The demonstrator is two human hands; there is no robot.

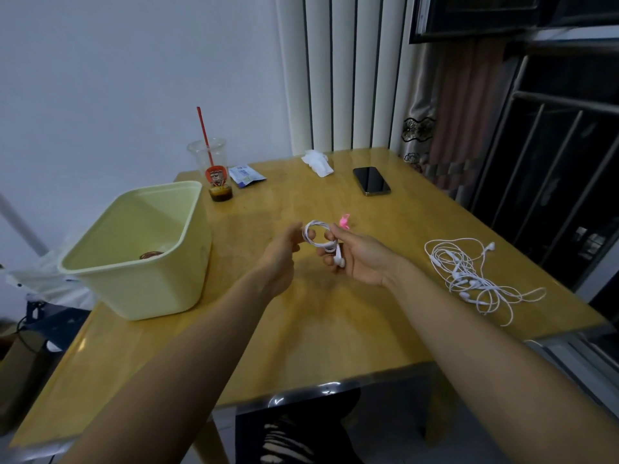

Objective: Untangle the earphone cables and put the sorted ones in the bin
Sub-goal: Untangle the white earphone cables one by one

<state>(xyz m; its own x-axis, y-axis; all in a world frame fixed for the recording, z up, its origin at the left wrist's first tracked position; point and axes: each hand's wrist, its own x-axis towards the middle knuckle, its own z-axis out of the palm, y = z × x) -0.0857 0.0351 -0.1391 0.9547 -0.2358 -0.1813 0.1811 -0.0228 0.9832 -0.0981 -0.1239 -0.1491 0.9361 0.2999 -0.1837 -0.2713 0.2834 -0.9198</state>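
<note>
So right now one coiled earphone point(316, 234) is up off the tabletop point(335, 329), dead centre, held between both hands. The left hand point(284, 251) has its fingers pinched on the 9 o'clock side of the loop. The right hand point(358, 261) has its fingers curled round the 3 o'clock side, with the earbuds hanging against the palm. The bin point(144, 289) sits at 9 o'clock from the hands, near the table's left edge, with something brownish coiled at the bottom. The tangled pile point(475, 276) is over at 3 o'clock, so I'd guess there's plenty left to sort. A little pink thing point(345, 222) shows just past the right fingers, at about 1 o'clock. It's maybe a tie, and I honestly can't tell if it's held or lying there. Main risk imo: the loops look loose, so if either hand lets go before it's secured, the coil could spring open and tangle again. The dangling buds could also catch the bin's rim on the way over. And that cup point(211, 169) with dregs at 11 o'clock is near enough to knock.
</note>
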